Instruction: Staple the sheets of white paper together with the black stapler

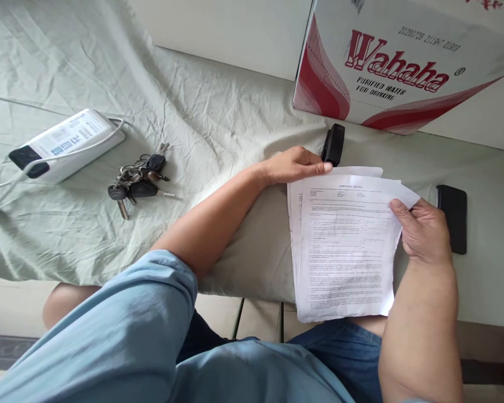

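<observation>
Left hand (296, 164): lay flat at the top left corner of the papers, fingers stretched toward the black stapler at 1 o'clock, fingertips touching or just short of it; grip spread, closed on nothing.
Right hand (424, 232): held the papers at their right edge, thumb on top of the sheets and fingers behind; grip pinching the papers.
Papers (344, 246): a loose stack of printed sheets, slightly fanned, resting on the cloth and overhanging its near edge above the lap.
Black stapler (333, 144): on the cloth at 12 o'clock from the papers, just below the carton.
Phone (452, 217): dark, flat on the cloth at 3 o'clock from the right hand, just beside it.
Keys (136, 180): a bunch at 9 o'clock from the left hand, well apart.
Power strip (65, 143): white, with its cable, at 10 o'clock from the keys.
Carton (403, 61): red and white, printed "Wahaha", at 12 o'clock.
Cloth (201, 112): pale green, wrinkled, covering the desk.
</observation>
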`<state>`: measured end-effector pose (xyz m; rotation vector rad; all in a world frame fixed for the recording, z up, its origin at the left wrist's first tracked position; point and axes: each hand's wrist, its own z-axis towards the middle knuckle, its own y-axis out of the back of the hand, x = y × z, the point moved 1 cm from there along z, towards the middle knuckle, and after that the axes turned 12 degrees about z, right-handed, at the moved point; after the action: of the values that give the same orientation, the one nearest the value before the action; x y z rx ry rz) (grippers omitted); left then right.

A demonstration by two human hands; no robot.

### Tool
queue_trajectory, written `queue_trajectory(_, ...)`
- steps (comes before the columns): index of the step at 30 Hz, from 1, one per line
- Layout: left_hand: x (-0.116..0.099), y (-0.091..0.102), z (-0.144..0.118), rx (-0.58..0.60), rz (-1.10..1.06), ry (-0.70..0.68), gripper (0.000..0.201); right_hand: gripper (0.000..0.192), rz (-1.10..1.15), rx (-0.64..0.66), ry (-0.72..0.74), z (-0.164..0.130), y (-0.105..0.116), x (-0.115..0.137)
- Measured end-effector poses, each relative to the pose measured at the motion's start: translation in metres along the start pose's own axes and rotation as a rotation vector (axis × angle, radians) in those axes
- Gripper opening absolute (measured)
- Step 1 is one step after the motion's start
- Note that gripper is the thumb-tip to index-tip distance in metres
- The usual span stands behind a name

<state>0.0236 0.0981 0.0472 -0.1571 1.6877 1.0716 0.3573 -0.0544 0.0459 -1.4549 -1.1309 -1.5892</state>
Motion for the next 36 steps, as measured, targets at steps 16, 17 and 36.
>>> queue_trajectory(16,0.043,-0.014,0.011,-0.437,-0.440,-0.076,0.067,0.095,0.237,-0.168,-0.031,0.001,0.039,0.021)
queue_trajectory(17,0.045,-0.015,0.013,-0.470,-0.463,-0.069,0.068,0.094,0.268,-0.134,-0.040,0.000,0.031,0.021)
queue_trajectory(36,0.061,0.003,0.003,-0.200,-0.397,-0.115,0.079,0.068,0.315,-0.101,0.182,0.006,0.000,0.025)
